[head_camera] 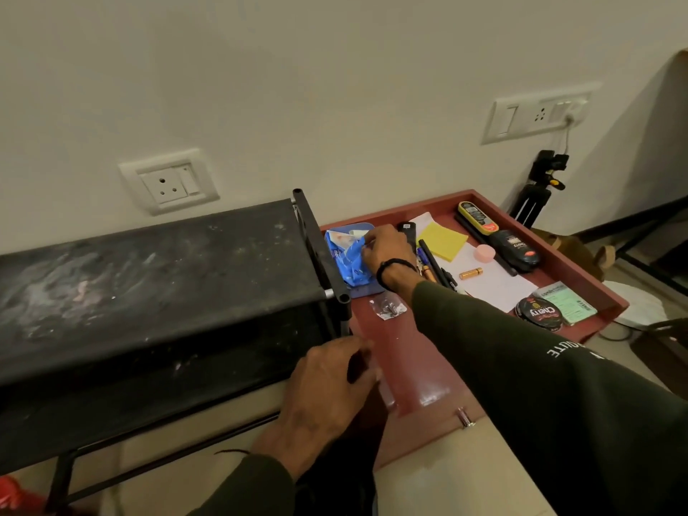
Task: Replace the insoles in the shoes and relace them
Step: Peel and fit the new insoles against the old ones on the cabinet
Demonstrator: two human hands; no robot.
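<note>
Nearest the camera, the left hand (pixel 327 381) rests with curled fingers at the near left edge of an open reddish drawer (pixel 409 366), beside the black post of a dusty black fabric shoe rack (pixel 149 277); whether it grips the edge cannot be told. Farther in, the right hand (pixel 385 251), a dark band at its wrist, pinches a crumpled blue plastic packet (pixel 348 260) lying in a small blue tray (pixel 366 229) at the drawer's back left corner. No shoes or insoles can be made out. A small clear wrapper (pixel 387 309) lies just in front of the tray. To the right sit pens (pixel 433 260), a yellow sticky-note pad (pixel 445 242), white paper (pixel 487 283), a gold tube (pixel 471 273), a pink cap (pixel 485 252), shoe-polish applicators (pixel 513 249) and a round polish tin (pixel 539 314). The rack's post stands close against the tray's left side.
</note>
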